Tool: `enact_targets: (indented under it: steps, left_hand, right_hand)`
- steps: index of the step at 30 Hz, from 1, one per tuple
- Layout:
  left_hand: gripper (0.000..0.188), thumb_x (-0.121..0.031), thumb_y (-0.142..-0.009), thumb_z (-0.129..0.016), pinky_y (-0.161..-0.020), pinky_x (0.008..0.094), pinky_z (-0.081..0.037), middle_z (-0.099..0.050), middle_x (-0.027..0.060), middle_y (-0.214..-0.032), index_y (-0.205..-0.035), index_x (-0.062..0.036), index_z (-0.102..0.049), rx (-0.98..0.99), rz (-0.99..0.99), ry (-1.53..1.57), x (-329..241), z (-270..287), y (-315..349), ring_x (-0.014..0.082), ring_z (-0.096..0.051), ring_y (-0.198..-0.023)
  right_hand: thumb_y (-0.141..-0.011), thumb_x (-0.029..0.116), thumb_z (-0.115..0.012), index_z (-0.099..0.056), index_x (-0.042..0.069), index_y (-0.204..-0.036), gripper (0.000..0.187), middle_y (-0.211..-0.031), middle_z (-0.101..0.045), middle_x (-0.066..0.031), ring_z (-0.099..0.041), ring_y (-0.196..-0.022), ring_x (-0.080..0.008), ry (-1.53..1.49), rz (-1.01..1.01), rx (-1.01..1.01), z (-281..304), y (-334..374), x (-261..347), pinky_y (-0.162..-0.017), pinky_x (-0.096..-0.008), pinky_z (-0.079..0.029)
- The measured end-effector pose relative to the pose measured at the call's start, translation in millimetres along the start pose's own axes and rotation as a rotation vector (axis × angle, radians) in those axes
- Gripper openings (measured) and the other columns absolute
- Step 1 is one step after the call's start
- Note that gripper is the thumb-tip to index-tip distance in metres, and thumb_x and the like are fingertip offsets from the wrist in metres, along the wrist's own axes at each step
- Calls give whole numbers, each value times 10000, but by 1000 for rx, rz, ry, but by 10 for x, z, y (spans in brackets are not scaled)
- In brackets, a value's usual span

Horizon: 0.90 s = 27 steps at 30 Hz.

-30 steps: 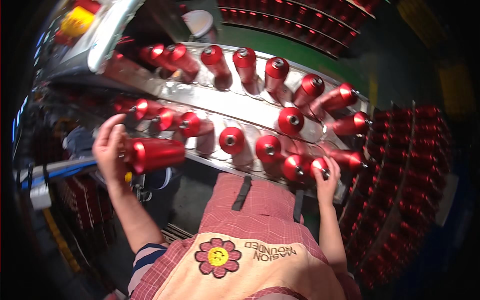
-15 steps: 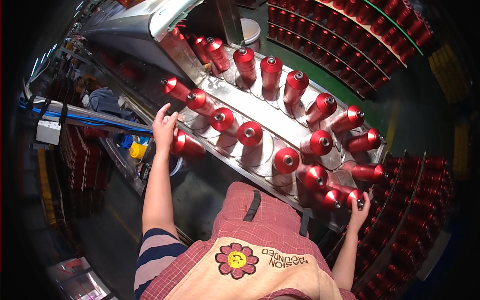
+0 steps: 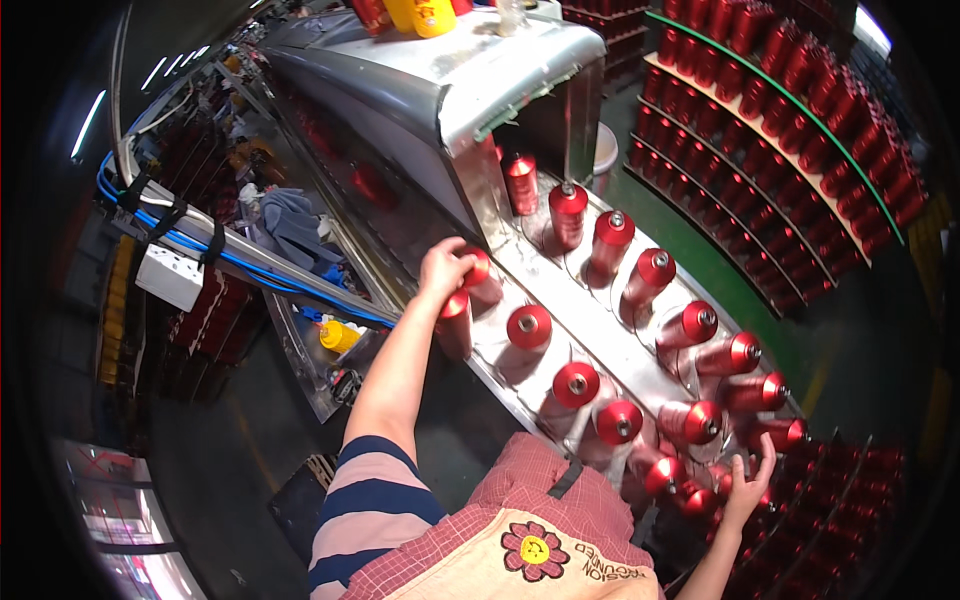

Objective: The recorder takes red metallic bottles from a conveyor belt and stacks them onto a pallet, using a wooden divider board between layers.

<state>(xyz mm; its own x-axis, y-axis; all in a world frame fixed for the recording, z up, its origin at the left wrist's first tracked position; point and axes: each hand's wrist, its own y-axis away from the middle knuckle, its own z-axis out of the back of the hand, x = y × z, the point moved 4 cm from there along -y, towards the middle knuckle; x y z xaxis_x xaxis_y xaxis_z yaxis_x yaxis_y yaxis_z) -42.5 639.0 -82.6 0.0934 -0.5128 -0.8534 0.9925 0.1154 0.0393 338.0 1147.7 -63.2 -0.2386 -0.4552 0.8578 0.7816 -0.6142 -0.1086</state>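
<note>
Red metal bottles with narrow necks stand in two rows on round plates along a conveyor (image 3: 590, 315). My left hand (image 3: 447, 272) is closed around the top of one red bottle (image 3: 486, 285) in the near row, beside the metal hood's opening. Just below that wrist, another red bottle (image 3: 454, 328) stands at the conveyor's near edge. At the right end, my right hand (image 3: 745, 492) is open, its fingers spread and pointing up. Nearest to it are a tilted-looking bottle (image 3: 780, 434) and several crowded bottles (image 3: 660, 474); nothing shows in its grip.
A metal hood (image 3: 400, 90) covers the conveyor's far end, with yellow containers (image 3: 432, 16) on top. Racks of red bottles (image 3: 780, 150) stand at the far right, more (image 3: 830, 510) at the near right. A cable-carrying beam (image 3: 250, 255) and a yellow bottle (image 3: 338, 336) are at left.
The view has swung left, shifting the scene rightward. My left hand, earlier with fingers extended, has closed on a bottle top. My right hand has let go of a bottle and opened.
</note>
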Motion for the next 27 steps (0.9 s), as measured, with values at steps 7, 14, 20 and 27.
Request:
enact_targets:
  steps: [7, 14, 20, 27]
  left_hand:
    - [406, -224, -692, -752, -622, 270, -483, -646, 42, -709, -1069, -93, -678, 244, -44, -257, -142, -75, 306, 108, -591, -630]
    - [283, -108, -785, -685, -609, 245, -453, -583, -15, -693, -1066, -81, -671, 366, -115, -113, -117, -231, 453, 47, -495, -641]
    - [223, -72, -786, -659, -524, 228, -368, -451, -38, -589, -1009, -80, -671, 530, -121, -221, -491, -403, 678, 37, -404, -561]
    - [334, -88, -766, -691, -558, 219, -404, -493, -34, -629, -1098, -114, -665, 752, -114, -168, -379, -824, 976, 35, -431, -592]
  right_hand:
    - [-773, 180, -703, -494, 53, -1284, 567, -1356, -451, -123, -398, -1269, -284, 112, 9, 183, -514, -187, -106, -1066, -397, -281]
    - [-792, 135, -687, -535, 54, -1247, 486, -1301, -485, -153, -451, -1226, -289, 42, 2, 262, -829, -293, -51, -1033, -382, -340]
    - [-755, 152, -730, -558, 106, -1234, 510, -1297, -471, -155, -444, -1217, -307, 141, -21, 270, -961, -287, -25, -1034, -383, -337]
    - [-801, 167, -690, -585, 107, -1218, 434, -1226, -512, -167, -476, -1165, -318, 127, 34, 221, -952, -195, -198, -1010, -389, -351]
